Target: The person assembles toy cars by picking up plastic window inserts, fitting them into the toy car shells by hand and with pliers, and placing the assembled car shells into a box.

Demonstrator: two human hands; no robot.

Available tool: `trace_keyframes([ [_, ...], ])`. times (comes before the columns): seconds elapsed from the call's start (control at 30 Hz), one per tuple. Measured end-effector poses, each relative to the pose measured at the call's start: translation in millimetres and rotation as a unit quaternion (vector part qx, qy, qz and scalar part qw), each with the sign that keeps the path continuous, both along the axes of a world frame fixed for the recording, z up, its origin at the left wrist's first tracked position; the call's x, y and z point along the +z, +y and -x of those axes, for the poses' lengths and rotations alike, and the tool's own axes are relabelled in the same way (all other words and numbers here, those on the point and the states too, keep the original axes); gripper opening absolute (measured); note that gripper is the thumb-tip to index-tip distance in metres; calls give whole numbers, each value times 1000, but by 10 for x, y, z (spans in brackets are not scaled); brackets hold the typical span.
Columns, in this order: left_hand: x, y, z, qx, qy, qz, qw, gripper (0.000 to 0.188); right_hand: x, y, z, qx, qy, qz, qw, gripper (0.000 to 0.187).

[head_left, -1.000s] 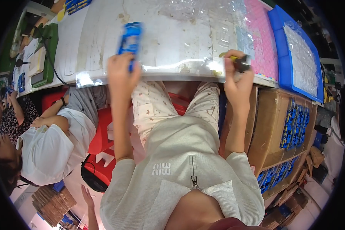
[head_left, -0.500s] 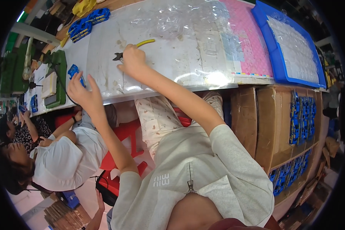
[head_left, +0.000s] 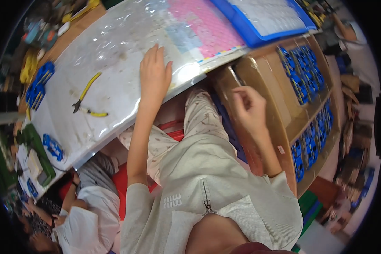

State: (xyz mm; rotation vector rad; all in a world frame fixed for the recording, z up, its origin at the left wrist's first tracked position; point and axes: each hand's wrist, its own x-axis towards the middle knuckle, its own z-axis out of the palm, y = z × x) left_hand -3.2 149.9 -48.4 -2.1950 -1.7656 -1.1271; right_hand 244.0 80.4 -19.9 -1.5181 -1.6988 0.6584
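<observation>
The left hand (head_left: 153,74) is spreading, released, over the tabletop (head_left: 122,95) near its front edge; the right hand (head_left: 250,108) is curling beside the cardboard box (head_left: 264,80), its grip hard to tell. Yellow-handled cutters (head_left: 85,90) are lying toward the tabletop's left end.

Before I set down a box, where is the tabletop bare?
Between the pliers and the left hand, the tabletop looks bare. A smaller patch separates the pliers from the nearest lone blue part. It's crowded by the bunched blue parts, upper left, and the blue tray, upper right.
</observation>
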Motion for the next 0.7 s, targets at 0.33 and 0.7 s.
trace_keyframes([
  [0.33, 91, -40, -165, -25, -8, -23, 999, 12, -312, 225, -3364, -320, -248, -31, 914, 23],
  [0.7, -458, -1131, -874, -270, -70, 71, 958, 21, -631, 514, -3691, -242, -275, 137, 920, 42],
])
